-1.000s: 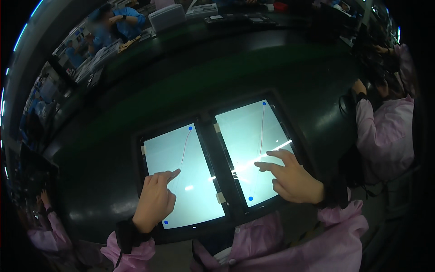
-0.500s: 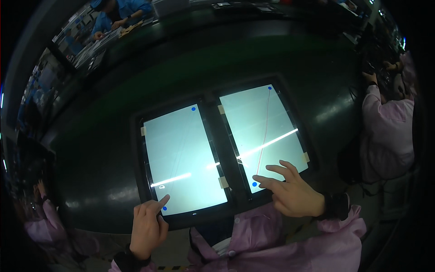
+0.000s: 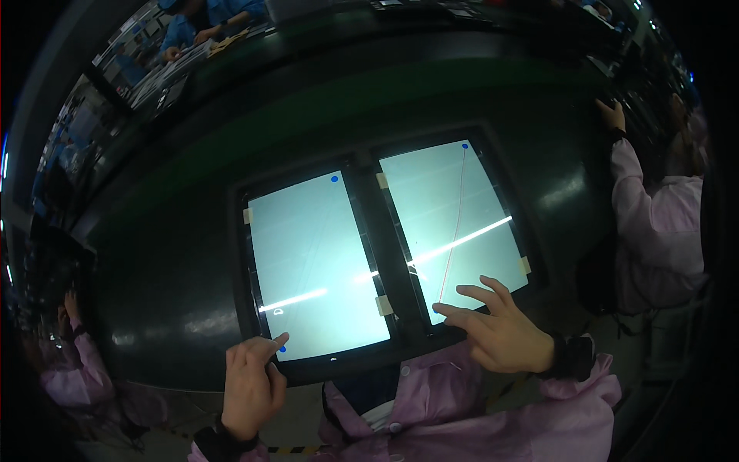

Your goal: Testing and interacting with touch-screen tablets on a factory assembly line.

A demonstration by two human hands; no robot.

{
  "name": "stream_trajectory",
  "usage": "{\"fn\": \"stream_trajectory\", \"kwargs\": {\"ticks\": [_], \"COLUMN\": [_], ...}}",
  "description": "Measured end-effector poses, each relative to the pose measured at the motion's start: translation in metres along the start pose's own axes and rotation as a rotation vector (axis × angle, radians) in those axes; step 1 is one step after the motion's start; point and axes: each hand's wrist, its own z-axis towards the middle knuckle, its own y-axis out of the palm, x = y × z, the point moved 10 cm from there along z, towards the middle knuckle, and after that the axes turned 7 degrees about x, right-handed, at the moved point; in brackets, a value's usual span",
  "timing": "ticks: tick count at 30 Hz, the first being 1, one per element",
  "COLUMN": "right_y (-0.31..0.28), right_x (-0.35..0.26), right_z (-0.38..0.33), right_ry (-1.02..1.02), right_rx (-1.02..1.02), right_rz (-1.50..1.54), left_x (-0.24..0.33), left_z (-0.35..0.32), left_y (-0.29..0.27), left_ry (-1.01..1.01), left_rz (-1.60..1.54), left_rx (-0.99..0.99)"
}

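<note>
Two lit tablet-like screens lie side by side in front of me, the left screen (image 3: 308,254) and the right screen (image 3: 431,192). Each shows blue dots near its upper right and lower left corners. A thin red line (image 3: 459,208) runs down the right screen between its dots. My left hand (image 3: 254,377) points its index finger just above the left screen's lower dot (image 3: 282,349); the other fingers curl, holding nothing. Over the right screen's lower left corner, my right hand (image 3: 500,327) has spread fingers, its index fingertip at the lower dot. Whether either fingertip touches glass, I cannot tell.
A black frame (image 3: 239,254) surrounds both screens on the dark table (image 3: 169,308). Tan tape pieces (image 3: 384,306) stick to the screen edges. One co-worker in pink (image 3: 658,223) works at the right, another (image 3: 77,377) at the left, and one in blue (image 3: 231,11) across the table.
My right index fingertip has come down to the lower dot. My left fingertip is slightly closer to its dot. The co-worker at the right has stretched an arm forward.
</note>
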Motion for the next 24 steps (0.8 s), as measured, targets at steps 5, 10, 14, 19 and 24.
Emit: {"fn": "stream_trajectory", "kwargs": {"ticks": [5,10,14,19,24], "right_y": [-0.046,-0.051,-0.054,-0.053,-0.053], "right_x": [0.032,0.065,0.061,0.064,0.065], "right_z": [-0.008,-0.029,-0.024,-0.025,-0.027], "right_ry": [0.166,0.355,0.337,0.329,0.331], "right_rx": [0.489,0.765,0.829,0.818,0.817], "right_rz": [0.217,0.247,0.260,0.260,0.261], "left_x": [-0.001,-0.004,-0.019,-0.014,-0.012], "left_z": [0.037,0.140,0.189,0.199,0.185], "left_y": [-0.012,0.015,0.030,0.050,0.055], "left_ry": [0.051,0.238,0.157,0.226,0.210], "left_rz": [-0.033,-0.026,0.002,-0.014,0.031], "left_rx": [0.090,0.145,0.107,0.097,0.043]}}
